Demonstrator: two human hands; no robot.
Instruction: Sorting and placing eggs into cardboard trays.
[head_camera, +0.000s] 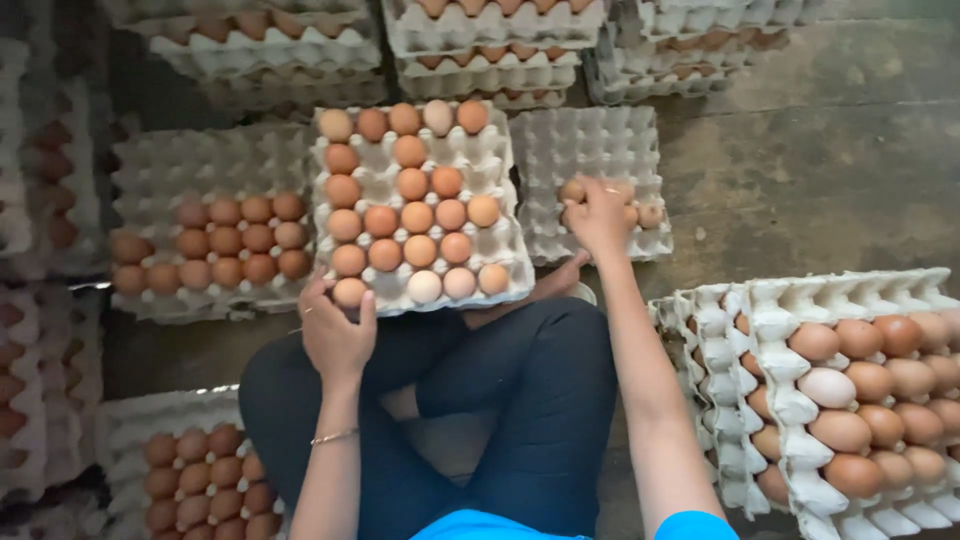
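Much of the room is cut off or blurred: the stacked egg trays (490, 45) beyond the middle tray (420, 200) run out of the top of the frame, and the trays at its far left are too soft to count. The tilted stack of full trays (850, 390) to the right of the middle tray is clipped by the frame edge. The person's face and body are out of view; only crossed legs in dark trousers (500, 400) show, with the middle tray resting against them.

The left hand (335, 335) sits at the near left corner of the middle tray, fingers curled around a brown egg (349, 291) in the front row. The right hand (598, 215) reaches to the nearly empty tray (590, 150) just right of the middle tray, fingers bunched over a few eggs (645, 213) there; whether it holds one I cannot tell, since the hand covers them.
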